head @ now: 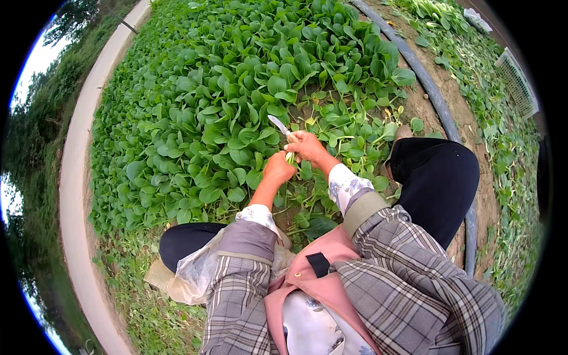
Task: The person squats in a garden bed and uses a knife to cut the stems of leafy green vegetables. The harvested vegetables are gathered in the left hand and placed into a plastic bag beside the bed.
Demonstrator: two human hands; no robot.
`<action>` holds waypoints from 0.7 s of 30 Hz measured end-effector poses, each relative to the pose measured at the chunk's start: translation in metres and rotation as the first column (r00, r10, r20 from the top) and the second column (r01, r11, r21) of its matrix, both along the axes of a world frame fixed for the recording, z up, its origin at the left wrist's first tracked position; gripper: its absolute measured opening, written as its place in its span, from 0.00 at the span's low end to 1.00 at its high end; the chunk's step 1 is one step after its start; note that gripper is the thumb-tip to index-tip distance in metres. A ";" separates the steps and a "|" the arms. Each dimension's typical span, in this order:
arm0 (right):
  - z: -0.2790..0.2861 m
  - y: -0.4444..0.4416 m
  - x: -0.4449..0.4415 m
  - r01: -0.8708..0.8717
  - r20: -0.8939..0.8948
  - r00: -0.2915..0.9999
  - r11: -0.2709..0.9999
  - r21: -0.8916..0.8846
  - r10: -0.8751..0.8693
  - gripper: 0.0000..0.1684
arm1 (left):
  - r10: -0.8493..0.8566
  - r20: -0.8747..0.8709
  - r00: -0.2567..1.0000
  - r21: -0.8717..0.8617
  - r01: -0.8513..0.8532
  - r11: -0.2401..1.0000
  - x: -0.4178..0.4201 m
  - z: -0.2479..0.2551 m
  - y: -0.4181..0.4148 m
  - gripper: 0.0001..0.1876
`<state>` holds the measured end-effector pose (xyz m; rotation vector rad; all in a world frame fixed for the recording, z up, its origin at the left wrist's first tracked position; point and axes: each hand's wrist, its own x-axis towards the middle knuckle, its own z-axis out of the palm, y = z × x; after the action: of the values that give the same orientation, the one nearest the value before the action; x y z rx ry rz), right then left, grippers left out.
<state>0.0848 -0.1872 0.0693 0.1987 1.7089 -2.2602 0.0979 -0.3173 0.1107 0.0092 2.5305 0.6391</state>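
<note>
Close together at the edge of a dense bed of leafy greens (222,115), both my hands meet over the plants. My right hand (306,145) grips a knife (279,125) by its pale handle, the blade pointing up and to the left. Pale green stems (289,158) of a plant show between the hands. My left hand (278,167) is closed around these stems; its fingers partly hide them. Loose and trimmed leaves (355,128) lie on the soil to the right of my hands.
A dark hose (428,84) runs along bare soil on the right. Beyond it lie scattered leaves (492,133), a pile of picked greens (437,13) and a plastic crate (517,82). A concrete path (73,177) borders the bed at left. Clear plastic sheeting (197,273) lies by my left leg.
</note>
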 end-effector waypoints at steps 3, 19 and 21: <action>-0.014 0.012 -0.008 0.081 0.084 0.993 0.994 0.079 -0.088 0.16 | -0.106 0.006 0.994 -0.167 0.106 0.980 -0.017 -0.003 0.013 0.17; -0.096 -0.030 -0.038 -0.067 -0.002 0.996 0.724 0.687 0.094 0.15 | -0.162 -0.153 0.975 -0.397 0.090 0.913 -0.113 -0.082 -0.074 0.19; -0.108 -0.033 -0.040 -0.065 -0.034 0.991 0.700 0.711 0.127 0.15 | -0.112 -0.164 0.980 -0.339 0.050 0.940 -0.111 -0.084 -0.077 0.20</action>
<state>0.0447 -0.2204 -0.0389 0.1705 2.4994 -1.4286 -0.0129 -0.3940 0.0265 0.0538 2.7670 0.1766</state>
